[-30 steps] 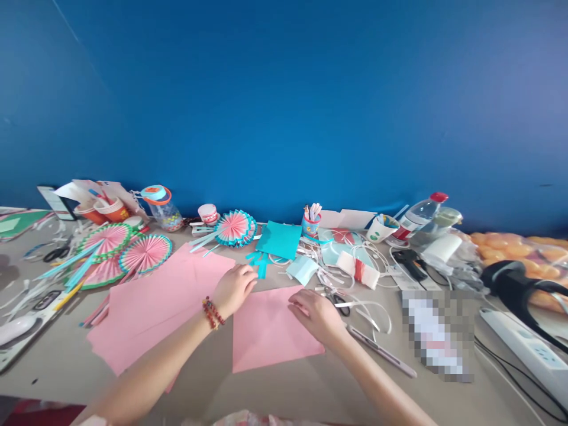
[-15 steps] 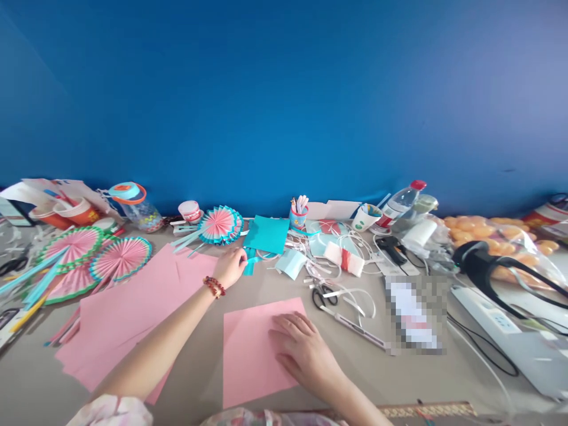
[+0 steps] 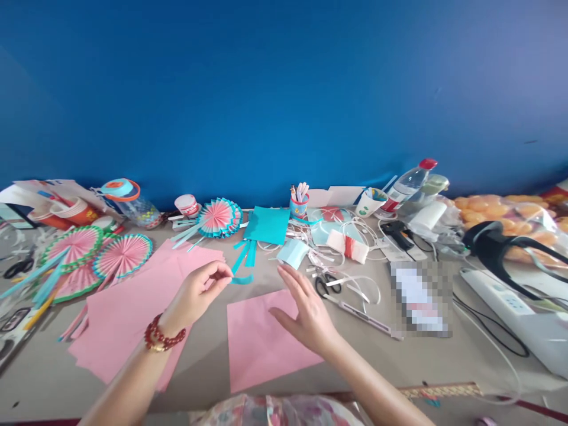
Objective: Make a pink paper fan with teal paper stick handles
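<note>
My left hand (image 3: 198, 294) is closed in a pinch on one end of a short teal paper strip (image 3: 242, 280), whose free end curls out to the right. Opposite it, my right hand (image 3: 306, 313) is open, fingers spread, above a square pink sheet (image 3: 249, 349) on the table. Beyond the hands lies a teal paper square (image 3: 267, 225), with more teal strips (image 3: 249, 254) sticking out at its front edge. Under and beside my left forearm is a stack of pink sheets (image 3: 119, 319).
Pleated paper fans (image 3: 122, 258) lie at the left, another fan (image 3: 218, 218) farther back. Black-handled scissors (image 3: 328, 286) and a utility knife (image 3: 364, 319) lie right of my right hand. A bottle (image 3: 406, 189), a glue gun (image 3: 398, 235) and a power strip (image 3: 510, 307) stand farther right.
My left hand has drawn back toward me from the teal strips, bringing one strip with it. My right hand has risen off the pink sheet and its fingers have spread.
</note>
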### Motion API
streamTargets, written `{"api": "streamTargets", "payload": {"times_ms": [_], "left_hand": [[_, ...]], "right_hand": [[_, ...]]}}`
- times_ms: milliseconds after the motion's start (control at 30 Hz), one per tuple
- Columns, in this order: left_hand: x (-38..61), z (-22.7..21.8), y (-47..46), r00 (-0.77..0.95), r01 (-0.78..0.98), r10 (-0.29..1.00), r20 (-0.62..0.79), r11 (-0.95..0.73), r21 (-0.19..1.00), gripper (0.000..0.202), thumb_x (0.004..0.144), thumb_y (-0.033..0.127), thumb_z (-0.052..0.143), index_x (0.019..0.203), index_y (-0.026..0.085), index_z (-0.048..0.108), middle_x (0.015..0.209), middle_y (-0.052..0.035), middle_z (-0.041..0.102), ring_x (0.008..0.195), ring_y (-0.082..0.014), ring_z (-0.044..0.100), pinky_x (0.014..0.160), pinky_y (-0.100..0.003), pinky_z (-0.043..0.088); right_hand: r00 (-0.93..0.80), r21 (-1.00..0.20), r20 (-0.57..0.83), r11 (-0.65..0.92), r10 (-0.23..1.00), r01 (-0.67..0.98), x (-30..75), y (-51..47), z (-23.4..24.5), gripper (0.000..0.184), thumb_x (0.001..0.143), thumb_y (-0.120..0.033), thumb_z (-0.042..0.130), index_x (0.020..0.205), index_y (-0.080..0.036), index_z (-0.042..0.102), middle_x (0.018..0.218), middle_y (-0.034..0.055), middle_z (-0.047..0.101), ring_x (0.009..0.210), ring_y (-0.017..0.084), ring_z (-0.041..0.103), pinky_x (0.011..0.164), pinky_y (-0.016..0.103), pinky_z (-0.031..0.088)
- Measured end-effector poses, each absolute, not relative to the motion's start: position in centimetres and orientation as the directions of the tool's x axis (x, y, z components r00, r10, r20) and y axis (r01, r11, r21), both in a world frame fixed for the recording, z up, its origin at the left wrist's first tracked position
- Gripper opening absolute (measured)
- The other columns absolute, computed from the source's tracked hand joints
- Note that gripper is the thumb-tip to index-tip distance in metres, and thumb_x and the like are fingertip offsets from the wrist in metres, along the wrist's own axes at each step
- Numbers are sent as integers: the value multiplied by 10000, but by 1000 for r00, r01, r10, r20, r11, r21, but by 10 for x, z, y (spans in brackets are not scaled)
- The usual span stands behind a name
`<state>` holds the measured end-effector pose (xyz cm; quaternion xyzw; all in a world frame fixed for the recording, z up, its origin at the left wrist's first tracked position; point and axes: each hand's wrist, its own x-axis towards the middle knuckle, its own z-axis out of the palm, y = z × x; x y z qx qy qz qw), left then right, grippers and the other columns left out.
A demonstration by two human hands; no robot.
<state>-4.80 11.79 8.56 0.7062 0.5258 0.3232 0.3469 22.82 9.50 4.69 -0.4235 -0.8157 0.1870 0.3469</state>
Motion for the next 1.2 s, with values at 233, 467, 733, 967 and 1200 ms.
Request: {"api": "streamTargets", "payload": {"times_ms": [233, 467, 733, 967, 1200], "left_hand": [[-48, 77, 94, 264, 442, 964, 29, -148, 885, 140, 939, 329, 546, 919, 205, 608, 883, -8, 631, 828, -139, 606, 781, -230, 490], [-37, 49, 68, 192, 537, 981, 5, -109, 836, 120, 961, 305, 506, 959, 226, 595, 864, -2, 654, 812, -143, 636, 755, -233, 502], [-8, 5, 35, 191, 769, 961, 199, -273, 578, 357, 982, 269, 456, 1335, 220, 457, 1254, -114, 626, 1154, -238, 620, 931, -354, 527], [-18, -2, 31, 488, 811, 861, 147, -509, 289, 745, 938, 451, 547, 1557, 210, 210, 1563, -152, 347, 1383, -329, 421, 1078, -462, 446], [-28, 3, 37, 523, 767, 842, 132, -532, 358, 676, 924, 430, 579, 1510, 228, 309, 1548, -154, 360, 1366, -325, 440, 1087, -465, 444]], "right_hand": [[-604, -811, 229, 492, 764, 315, 209, 121, 64, 286, 841, -296, 721, 1110, -224, 654, 1076, 56, 700, 1045, 223, 621, 956, 372, 470], [-483, -913, -50, 157, 874, 378, 237, 103, 43, 200, 880, -260, 647, 1076, -232, 677, 973, 17, 723, 827, 165, 645, 714, 252, 465], [-445, -823, -81, 192, 892, 534, 251, 77, 18, 228, 897, -151, 530, 1016, -240, 703, 1006, 34, 736, 913, 203, 670, 777, 273, 457], [-348, -875, -56, 122, 936, 469, 250, 64, 13, 225, 871, -135, 532, 988, -230, 700, 969, 33, 731, 892, 191, 672, 785, 255, 465], [-321, -864, -76, 98, 944, 493, 254, 62, 17, 219, 894, -182, 513, 963, -229, 715, 935, 41, 735, 839, 197, 672, 712, 257, 477]]}}
